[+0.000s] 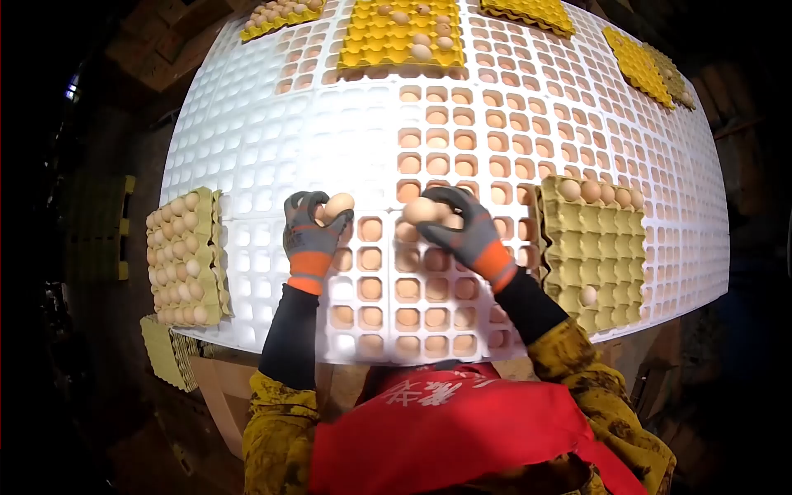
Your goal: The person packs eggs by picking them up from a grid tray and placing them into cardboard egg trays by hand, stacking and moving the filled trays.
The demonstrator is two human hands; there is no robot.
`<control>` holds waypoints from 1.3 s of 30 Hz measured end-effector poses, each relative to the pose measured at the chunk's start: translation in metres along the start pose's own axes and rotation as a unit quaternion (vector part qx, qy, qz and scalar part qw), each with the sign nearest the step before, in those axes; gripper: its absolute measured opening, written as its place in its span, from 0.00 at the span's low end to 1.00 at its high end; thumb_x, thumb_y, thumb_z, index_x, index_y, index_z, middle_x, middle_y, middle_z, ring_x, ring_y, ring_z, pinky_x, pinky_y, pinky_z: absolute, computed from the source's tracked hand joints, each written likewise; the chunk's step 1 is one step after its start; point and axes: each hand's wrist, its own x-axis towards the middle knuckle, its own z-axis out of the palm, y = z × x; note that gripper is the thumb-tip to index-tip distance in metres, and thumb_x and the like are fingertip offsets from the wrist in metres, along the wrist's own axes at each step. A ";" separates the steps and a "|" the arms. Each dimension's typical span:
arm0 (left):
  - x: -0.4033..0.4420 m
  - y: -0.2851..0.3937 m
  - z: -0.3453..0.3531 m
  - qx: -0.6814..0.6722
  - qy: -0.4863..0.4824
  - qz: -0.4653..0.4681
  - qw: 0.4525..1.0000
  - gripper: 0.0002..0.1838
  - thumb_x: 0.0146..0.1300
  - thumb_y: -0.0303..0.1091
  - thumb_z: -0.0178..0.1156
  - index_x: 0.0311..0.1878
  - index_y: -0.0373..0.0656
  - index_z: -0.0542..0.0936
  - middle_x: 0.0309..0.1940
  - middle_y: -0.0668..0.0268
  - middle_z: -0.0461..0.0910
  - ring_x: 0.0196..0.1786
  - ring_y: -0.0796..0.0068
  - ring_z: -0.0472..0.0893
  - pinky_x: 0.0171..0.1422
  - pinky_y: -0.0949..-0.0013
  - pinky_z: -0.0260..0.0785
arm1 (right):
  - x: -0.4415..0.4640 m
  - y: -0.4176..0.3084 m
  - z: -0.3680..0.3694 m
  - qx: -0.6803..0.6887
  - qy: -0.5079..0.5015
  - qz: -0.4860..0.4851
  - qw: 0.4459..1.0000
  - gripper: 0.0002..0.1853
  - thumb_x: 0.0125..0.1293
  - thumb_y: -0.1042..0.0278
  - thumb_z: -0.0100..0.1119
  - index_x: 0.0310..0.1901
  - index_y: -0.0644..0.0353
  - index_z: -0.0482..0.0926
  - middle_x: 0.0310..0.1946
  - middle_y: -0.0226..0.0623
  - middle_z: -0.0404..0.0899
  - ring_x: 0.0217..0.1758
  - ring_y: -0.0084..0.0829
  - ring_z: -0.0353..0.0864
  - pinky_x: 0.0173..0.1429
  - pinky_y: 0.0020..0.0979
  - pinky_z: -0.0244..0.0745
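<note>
My left hand point(311, 227), in a grey glove with an orange cuff, is closed around eggs; one pale brown egg point(339, 205) shows between its thumb and fingers, with part of another beside it. Opposite it, my right hand point(464, 231) also grips eggs, and a light egg point(420, 209) sticks out at its fingertips. Both hands hover over a white foam tray point(385, 275) of square cells. Eggs sit in many cells below and ahead of my right hand. An egg point(370, 259) rests in a cell just right of my left wrist.
A yellowish pulp tray point(591, 260) with a row of eggs along its far edge lies at the right. At the left stands a pulp tray full of eggs point(179, 262). Yellow trays point(388, 33) lie along the far side. Cells at the far left hold no visible eggs.
</note>
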 end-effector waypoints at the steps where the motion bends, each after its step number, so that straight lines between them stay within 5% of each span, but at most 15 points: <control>1: 0.011 -0.004 -0.006 0.031 -0.003 -0.005 1.000 0.20 0.49 0.38 0.78 0.43 0.46 0.80 0.46 0.62 0.76 0.46 0.58 0.79 0.49 0.58 0.75 | 0.019 0.000 0.027 -0.123 0.012 -0.054 0.991 0.24 0.55 0.60 0.73 0.54 0.53 0.81 0.52 0.41 0.79 0.49 0.44 0.81 0.56 0.40 0.77; 6: 0.048 -0.023 0.009 0.169 -0.122 0.075 0.975 0.23 0.54 0.42 0.73 0.53 0.50 0.82 0.59 0.58 0.72 0.57 0.54 0.78 0.53 0.54 0.77 | 0.070 0.025 0.094 -0.387 -0.063 0.043 0.919 0.22 0.61 0.57 0.66 0.57 0.46 0.78 0.63 0.44 0.71 0.54 0.48 0.82 0.55 0.42 0.79; 10: 0.072 -0.033 0.022 0.057 -0.021 0.169 0.984 0.19 0.66 0.39 0.63 0.61 0.53 0.80 0.59 0.56 0.76 0.55 0.52 0.81 0.58 0.55 0.76 | 0.098 0.025 0.097 -0.093 0.025 0.000 0.995 0.17 0.67 0.61 0.62 0.57 0.50 0.82 0.55 0.40 0.80 0.54 0.40 0.82 0.59 0.37 0.78; 11: 0.084 -0.036 0.031 0.045 -0.012 0.189 0.981 0.20 0.68 0.39 0.61 0.62 0.53 0.79 0.59 0.55 0.77 0.55 0.51 0.81 0.58 0.55 0.76 | 0.109 0.028 0.102 0.040 0.037 0.063 0.997 0.16 0.67 0.64 0.62 0.55 0.52 0.84 0.50 0.38 0.83 0.51 0.36 0.83 0.56 0.33 0.78; 13: 0.103 -0.040 0.048 0.121 -0.142 0.154 0.970 0.23 0.70 0.40 0.58 0.68 0.56 0.75 0.64 0.55 0.77 0.60 0.53 0.80 0.61 0.58 0.75 | 0.127 0.028 0.107 0.050 -0.001 0.150 0.987 0.16 0.68 0.63 0.63 0.56 0.53 0.84 0.46 0.35 0.85 0.47 0.28 0.84 0.51 0.29 0.79; 15: 0.110 -0.044 0.049 0.098 -0.146 0.159 0.971 0.24 0.69 0.42 0.61 0.68 0.54 0.76 0.61 0.56 0.79 0.59 0.53 0.81 0.61 0.59 0.74 | 0.144 0.031 0.101 0.175 0.027 0.233 0.956 0.17 0.69 0.66 0.62 0.59 0.55 0.82 0.44 0.31 0.82 0.43 0.21 0.81 0.46 0.25 0.79; 18: 0.121 -0.057 0.051 -0.213 -0.032 0.037 0.976 0.23 0.66 0.37 0.66 0.64 0.49 0.80 0.48 0.61 0.83 0.48 0.72 0.81 0.53 0.68 0.75 | 0.163 0.050 0.103 0.412 0.123 0.081 0.899 0.22 0.69 0.70 0.62 0.63 0.61 0.76 0.50 0.32 0.79 0.45 0.24 0.80 0.49 0.27 0.80; 19: 0.129 -0.053 0.045 -0.375 -0.079 -0.130 0.914 0.23 0.66 0.31 0.64 0.65 0.47 0.78 0.50 0.61 0.79 0.47 0.69 0.80 0.56 0.66 0.74 | 0.172 0.054 0.106 0.335 0.136 0.043 0.931 0.20 0.68 0.70 0.62 0.62 0.59 0.77 0.51 0.35 0.80 0.52 0.29 0.80 0.56 0.30 0.79; 21: 0.142 -0.076 0.069 -0.354 0.037 0.050 0.933 0.24 0.68 0.30 0.60 0.67 0.47 0.76 0.52 0.62 0.76 0.49 0.71 0.78 0.59 0.65 0.73 | 0.185 0.066 0.119 -0.016 0.142 -0.125 0.982 0.20 0.68 0.69 0.61 0.61 0.56 0.78 0.55 0.42 0.80 0.59 0.41 0.78 0.65 0.37 0.74; 23: 0.146 -0.046 0.069 -0.330 0.056 0.111 0.936 0.23 0.68 0.27 0.56 0.67 0.47 0.75 0.55 0.59 0.76 0.54 0.64 0.78 0.61 0.62 0.72 | 0.187 0.090 0.123 -0.290 0.095 -0.166 0.938 0.19 0.68 0.68 0.58 0.60 0.54 0.79 0.63 0.48 0.76 0.67 0.52 0.71 0.73 0.47 0.65; 27: 0.160 -0.072 0.126 -0.061 0.033 0.287 0.955 0.23 0.68 0.25 0.54 0.66 0.49 0.77 0.65 0.61 0.77 0.67 0.56 0.74 0.76 0.51 0.58 | 0.129 0.043 0.093 0.041 0.146 -0.055 0.987 0.19 0.70 0.68 0.58 0.62 0.56 0.78 0.61 0.46 0.78 0.65 0.46 0.75 0.70 0.39 0.70; 30: 0.156 -0.071 0.132 0.102 -0.007 0.295 0.950 0.24 0.69 0.33 0.56 0.68 0.50 0.75 0.66 0.62 0.77 0.70 0.62 0.73 0.80 0.49 0.49 | 0.058 0.006 0.029 0.018 0.125 -0.020 0.992 0.20 0.72 0.70 0.58 0.64 0.58 0.77 0.61 0.42 0.78 0.62 0.35 0.79 0.65 0.34 0.75; 32: 0.143 -0.041 0.116 0.048 0.055 0.290 0.954 0.22 0.70 0.34 0.59 0.67 0.46 0.76 0.64 0.56 0.77 0.68 0.56 0.74 0.77 0.53 0.57 | 0.007 -0.004 -0.030 -0.008 0.158 -0.008 0.987 0.20 0.73 0.72 0.58 0.65 0.59 0.76 0.60 0.38 0.79 0.60 0.28 0.80 0.62 0.31 0.77; 36: 0.102 0.063 0.112 -0.245 -0.118 0.150 0.950 0.21 0.70 0.29 0.61 0.66 0.41 0.77 0.55 0.62 0.80 0.55 0.69 0.79 0.61 0.66 0.73 | -0.079 0.010 -0.179 -0.063 0.345 0.110 0.930 0.22 0.70 0.75 0.57 0.65 0.56 0.77 0.55 0.35 0.82 0.55 0.23 0.80 0.58 0.28 0.77; 39: 0.045 0.171 0.114 -0.244 -0.238 0.258 0.904 0.26 0.65 0.30 0.67 0.66 0.45 0.77 0.57 0.63 0.77 0.53 0.70 0.80 0.53 0.66 0.75 | -0.107 0.035 -0.291 -0.235 0.340 0.145 0.899 0.25 0.64 0.72 0.61 0.65 0.48 0.78 0.58 0.38 0.81 0.57 0.34 0.82 0.60 0.32 0.77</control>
